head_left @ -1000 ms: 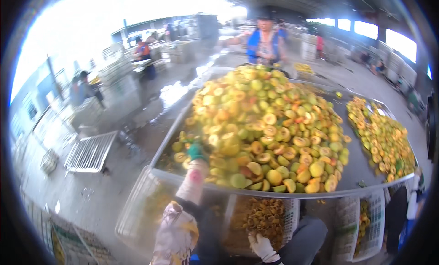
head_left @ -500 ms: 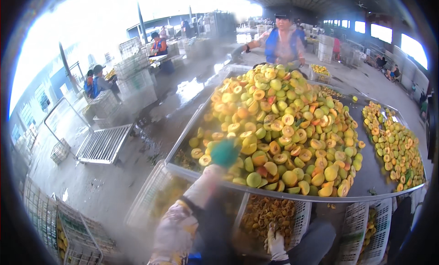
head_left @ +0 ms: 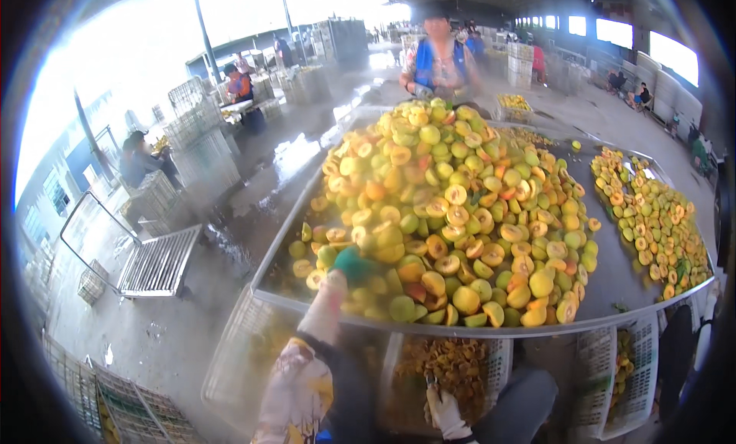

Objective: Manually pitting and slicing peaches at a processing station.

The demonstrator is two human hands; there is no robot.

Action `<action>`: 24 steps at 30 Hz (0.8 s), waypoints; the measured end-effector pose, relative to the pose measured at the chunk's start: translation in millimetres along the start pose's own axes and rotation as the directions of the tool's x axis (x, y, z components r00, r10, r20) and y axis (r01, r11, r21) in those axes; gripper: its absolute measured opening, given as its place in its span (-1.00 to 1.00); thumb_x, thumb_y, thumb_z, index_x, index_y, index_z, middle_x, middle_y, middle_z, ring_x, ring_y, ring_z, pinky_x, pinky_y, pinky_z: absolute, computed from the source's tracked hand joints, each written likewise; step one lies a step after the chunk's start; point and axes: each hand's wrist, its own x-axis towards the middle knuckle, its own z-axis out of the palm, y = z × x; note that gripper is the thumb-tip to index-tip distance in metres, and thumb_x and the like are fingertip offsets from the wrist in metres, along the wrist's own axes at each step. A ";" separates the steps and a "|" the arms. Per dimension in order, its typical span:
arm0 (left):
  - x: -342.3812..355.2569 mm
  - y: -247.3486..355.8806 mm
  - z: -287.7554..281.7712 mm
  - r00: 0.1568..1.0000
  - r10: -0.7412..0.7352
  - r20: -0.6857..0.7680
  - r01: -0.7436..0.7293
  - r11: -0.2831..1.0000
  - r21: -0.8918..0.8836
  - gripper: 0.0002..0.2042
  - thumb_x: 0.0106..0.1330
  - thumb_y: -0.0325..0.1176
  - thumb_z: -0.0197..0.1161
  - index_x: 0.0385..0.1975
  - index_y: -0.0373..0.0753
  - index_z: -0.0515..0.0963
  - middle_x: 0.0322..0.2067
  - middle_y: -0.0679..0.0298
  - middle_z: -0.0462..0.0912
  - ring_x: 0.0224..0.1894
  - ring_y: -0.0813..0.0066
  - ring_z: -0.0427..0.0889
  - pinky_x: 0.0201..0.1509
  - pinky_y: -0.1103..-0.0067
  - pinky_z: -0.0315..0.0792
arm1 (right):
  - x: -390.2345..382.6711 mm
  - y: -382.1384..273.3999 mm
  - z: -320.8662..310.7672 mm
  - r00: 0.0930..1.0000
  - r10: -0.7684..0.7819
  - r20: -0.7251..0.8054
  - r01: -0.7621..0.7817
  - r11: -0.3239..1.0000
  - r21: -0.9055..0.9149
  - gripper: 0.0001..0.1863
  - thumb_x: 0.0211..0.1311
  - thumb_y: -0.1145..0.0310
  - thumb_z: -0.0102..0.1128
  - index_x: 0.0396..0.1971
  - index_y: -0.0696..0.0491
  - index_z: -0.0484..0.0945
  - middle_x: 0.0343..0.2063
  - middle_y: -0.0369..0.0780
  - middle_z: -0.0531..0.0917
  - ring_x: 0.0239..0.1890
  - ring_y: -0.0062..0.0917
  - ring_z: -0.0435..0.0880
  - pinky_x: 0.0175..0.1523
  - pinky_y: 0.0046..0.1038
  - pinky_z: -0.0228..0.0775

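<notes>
A heap of halved yellow-green peaches (head_left: pixel 460 222), some whole, covers much of the metal-rimmed table (head_left: pixel 613 275) before me. My left hand (head_left: pixel 353 266), in a glove with green fingers, touches the heap's near left edge; blur and haze hide its finger pose. Low down, my right hand (head_left: pixel 446 410), in a white glove, hangs over a white crate (head_left: pixel 500 371) of brown peach stones (head_left: pixel 452 360). Its fingers are closed, with something small and dark at their tips that I cannot make out.
A second spread of peach halves (head_left: pixel 652 222) lies on the table's right. White crates (head_left: pixel 636 371) stand beneath its front edge. Across it stands a co-worker in a blue vest (head_left: pixel 441 65). At left are a metal trolley (head_left: pixel 159 262) and stacked crates (head_left: pixel 201 145).
My left hand has moved slightly left and stays at the heap. The right hand has shifted left over the stones. The co-worker's outstretched arm has drawn in, and my view has turned slightly.
</notes>
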 end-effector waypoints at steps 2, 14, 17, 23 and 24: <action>-0.4 27.4 4.1 0.998 0.031 0.060 -0.044 0.974 0.224 -0.52 -0.23 -0.25 0.52 -0.22 -0.26 0.61 -0.26 -0.02 0.65 -0.20 0.13 0.63 -0.10 0.39 0.50 | -6.5 -8.9 -6.2 0.997 0.036 -0.071 -0.035 0.999 0.016 -0.58 0.38 -0.05 -0.08 -0.39 0.04 0.43 -0.78 -0.31 0.45 -0.82 -0.63 0.40 -0.72 -0.51 0.22; -116.9 53.3 23.9 0.978 0.170 -0.124 -0.183 0.391 -0.902 -0.49 -0.09 -0.65 0.25 -0.01 -0.38 0.43 -0.14 0.20 0.56 -0.13 0.36 0.59 -0.04 0.55 0.52 | -33.0 -78.5 -19.7 0.860 -0.470 -0.201 0.487 0.872 0.046 -0.71 0.42 0.14 -0.05 -0.29 0.09 0.42 -0.70 -0.35 0.44 -0.75 -0.68 0.36 -0.64 -0.63 0.18; -204.3 69.3 37.5 0.983 0.178 0.038 -0.041 0.421 -0.906 -0.46 -0.08 -0.60 0.31 0.02 -0.38 0.42 -0.11 0.18 0.55 -0.09 0.36 0.57 0.01 0.51 0.51 | -55.2 -146.6 16.3 0.826 -0.540 -0.164 0.564 0.789 0.243 -0.75 0.39 0.18 0.02 -0.29 0.08 0.41 -0.67 -0.38 0.42 -0.73 -0.70 0.32 -0.60 -0.64 0.17; -252.9 50.7 93.5 0.977 0.211 -0.016 -0.082 0.309 -0.948 -0.62 0.26 -0.31 0.23 0.02 -0.35 0.43 -0.12 0.22 0.55 -0.09 0.37 0.56 0.02 0.46 0.47 | -57.9 -139.3 34.3 0.877 -0.428 -0.220 0.478 0.727 0.493 -0.87 0.30 0.34 0.11 -0.32 0.07 0.41 -0.55 -0.45 0.39 -0.55 -0.79 0.29 -0.47 -0.68 0.16; -252.1 51.8 105.3 0.979 0.197 -0.055 -0.115 0.310 -0.944 -0.63 0.27 -0.34 0.22 0.02 -0.36 0.41 -0.13 0.21 0.54 -0.12 0.35 0.56 -0.02 0.45 0.49 | -54.0 -134.0 39.7 0.864 -0.437 -0.250 0.501 0.789 0.354 -0.88 0.29 0.35 0.12 -0.32 0.06 0.43 -0.53 -0.44 0.38 -0.52 -0.79 0.31 -0.48 -0.66 0.19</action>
